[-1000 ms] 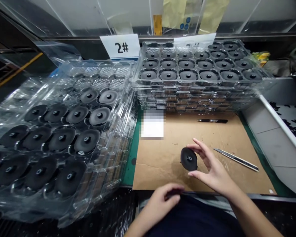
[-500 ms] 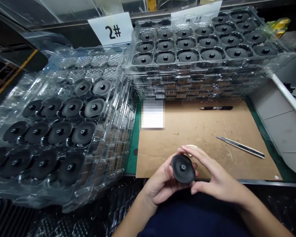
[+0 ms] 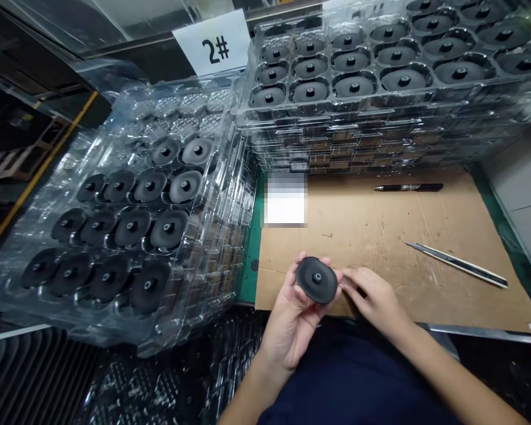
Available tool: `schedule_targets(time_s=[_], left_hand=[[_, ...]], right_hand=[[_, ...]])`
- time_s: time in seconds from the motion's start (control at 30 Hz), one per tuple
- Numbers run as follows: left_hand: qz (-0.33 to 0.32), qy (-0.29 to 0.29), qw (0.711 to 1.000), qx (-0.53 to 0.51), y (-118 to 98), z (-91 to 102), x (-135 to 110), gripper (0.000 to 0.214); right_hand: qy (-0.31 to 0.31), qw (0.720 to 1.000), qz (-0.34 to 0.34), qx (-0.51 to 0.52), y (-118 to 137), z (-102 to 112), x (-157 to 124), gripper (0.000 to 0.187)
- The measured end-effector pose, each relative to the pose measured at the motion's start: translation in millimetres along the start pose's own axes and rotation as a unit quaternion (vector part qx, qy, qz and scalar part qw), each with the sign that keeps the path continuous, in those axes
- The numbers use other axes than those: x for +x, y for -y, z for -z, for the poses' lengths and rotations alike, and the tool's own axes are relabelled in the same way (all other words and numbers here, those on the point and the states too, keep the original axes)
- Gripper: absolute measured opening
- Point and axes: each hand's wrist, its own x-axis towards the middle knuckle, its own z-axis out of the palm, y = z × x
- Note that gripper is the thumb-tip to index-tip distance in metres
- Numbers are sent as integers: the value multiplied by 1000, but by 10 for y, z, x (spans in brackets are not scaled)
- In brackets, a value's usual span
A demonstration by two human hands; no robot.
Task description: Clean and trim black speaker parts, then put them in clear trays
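A black oval disc (image 3: 314,286) with a short hollow stud at its centre faces up at me above the cardboard's front edge. My left hand (image 3: 292,313) is closed around it from the left and from below, fingertips showing behind its far rim. Just right of the disc is my right hand (image 3: 374,298), its thumb and fingers pinched together at or very near the disc's right edge. Whether something small sits in that pinch I cannot make out.
A clear plastic tray stack (image 3: 221,236) with similar discs stands at left, and another tray stack (image 3: 318,124) at the back. On the cardboard (image 3: 358,236) lie a black pen (image 3: 409,188) and a craft knife (image 3: 458,264). A "2#" sign (image 3: 215,47) stands behind.
The disc has moved slightly up and left in view, in my left hand. My right hand has drawn in from a spread grip around it to a pinch at its right side. The view has shifted.
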Motion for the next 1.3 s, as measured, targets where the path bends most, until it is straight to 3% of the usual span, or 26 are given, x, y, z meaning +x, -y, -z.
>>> schedule_targets(time_s=[0.1,0.2,0.33,0.4,0.5,0.63,0.77,0.9,1.0,1.1,1.2,1.3], left_hand=[[-4,-3,1000,15,11,-38,10,55],[-14,-3,999,32,44,-85,37,59],[-9,-12,998,64,77,-130,49,54],[-11,-19,997,76,76,-140,40,50],[-35,-29,996,82,79,-158,28,51],[-23,7,997,77,78,-211,28,49],[-29,7,997,70,47,-266,29,55],[-12,15,997,81,48,-319,37,57],[-1,19,996,83,19,-333,29,54],[8,25,998,64,12,-315,20,64],[25,16,998,52,60,-307,25,64],[62,17,996,61,90,-315,21,54]], right_hand=[[-31,999,-31,12,115,254,54,22],[-66,997,-34,30,456,528,144,26],[-83,986,129,69,971,633,181,32],[-25,982,171,83,1090,615,178,30],[44,981,170,86,1110,611,203,24],[-69,977,198,47,1097,633,213,27],[-4,975,205,91,1146,660,184,26],[-87,975,200,42,1163,679,210,28],[-46,967,247,52,1094,718,128,32],[-12,980,196,38,1009,795,19,30],[-70,986,143,-47,990,870,65,26],[-41,962,269,-38,974,896,240,25]])
